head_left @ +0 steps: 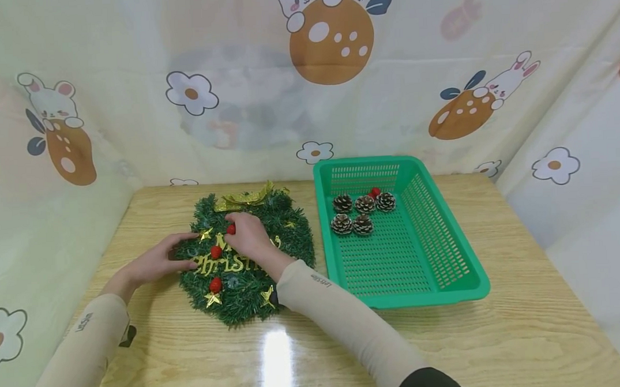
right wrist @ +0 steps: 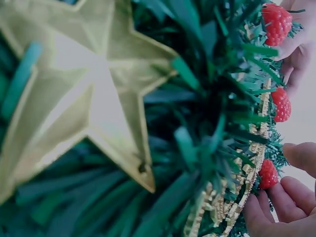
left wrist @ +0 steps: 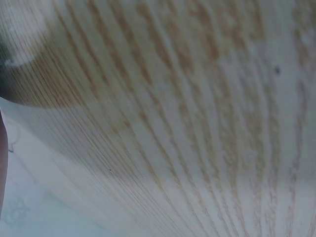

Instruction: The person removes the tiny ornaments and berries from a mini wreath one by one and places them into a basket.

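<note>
A green Christmas wreath with gold lettering, gold stars and a gold bow lies on the table's left half. My right hand reaches over it, fingers curled at a red raspberry-like berry; the right wrist view shows this berry beside the fingertips. Two more berries sit lower on the wreath's left side. At the left rim, my left hand rests with fingers and thumb spread against the greenery. The left wrist view shows mostly blurred tabletop.
Right of the wreath stands a green plastic basket. Several pine cones and red berries lie inside it, toward the back left. A patterned curtain hangs behind and beside the wooden table.
</note>
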The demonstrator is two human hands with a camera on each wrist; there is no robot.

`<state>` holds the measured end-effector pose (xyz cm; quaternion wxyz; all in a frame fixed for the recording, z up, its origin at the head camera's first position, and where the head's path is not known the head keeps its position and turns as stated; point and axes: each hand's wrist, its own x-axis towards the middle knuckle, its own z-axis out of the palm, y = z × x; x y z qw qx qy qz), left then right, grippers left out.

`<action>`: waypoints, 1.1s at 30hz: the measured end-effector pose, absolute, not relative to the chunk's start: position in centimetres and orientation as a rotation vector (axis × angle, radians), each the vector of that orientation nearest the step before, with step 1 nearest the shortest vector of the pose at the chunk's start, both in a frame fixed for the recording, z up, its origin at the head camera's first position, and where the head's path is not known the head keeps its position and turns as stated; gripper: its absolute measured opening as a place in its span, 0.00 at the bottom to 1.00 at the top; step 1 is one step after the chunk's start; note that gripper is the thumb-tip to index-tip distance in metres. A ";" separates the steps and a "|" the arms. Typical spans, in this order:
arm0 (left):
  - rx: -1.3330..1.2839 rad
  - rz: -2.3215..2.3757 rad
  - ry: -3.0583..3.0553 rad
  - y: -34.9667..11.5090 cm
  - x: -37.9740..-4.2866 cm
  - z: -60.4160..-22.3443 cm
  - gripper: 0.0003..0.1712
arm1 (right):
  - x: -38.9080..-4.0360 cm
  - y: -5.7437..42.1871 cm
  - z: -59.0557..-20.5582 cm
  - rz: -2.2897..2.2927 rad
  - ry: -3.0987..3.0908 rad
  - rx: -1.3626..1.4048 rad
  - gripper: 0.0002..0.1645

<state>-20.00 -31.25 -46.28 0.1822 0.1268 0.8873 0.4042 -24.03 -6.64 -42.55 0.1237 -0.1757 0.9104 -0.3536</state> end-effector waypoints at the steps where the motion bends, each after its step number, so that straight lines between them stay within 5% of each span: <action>1: 0.361 1.142 2.506 -31.3 -20.0 -46.3 0.44 | -24.0 -6.6 -42.6 -1.020 2.660 -0.518 0.29; 15: 0.370 1.154 2.494 -31.3 -20.1 -46.0 0.44 | -24.2 -6.7 -43.2 -0.895 2.693 -0.622 0.30; 33: 0.386 1.162 2.497 -31.2 -20.0 -45.9 0.43 | -23.7 -6.4 -43.4 -0.881 2.829 -0.567 0.18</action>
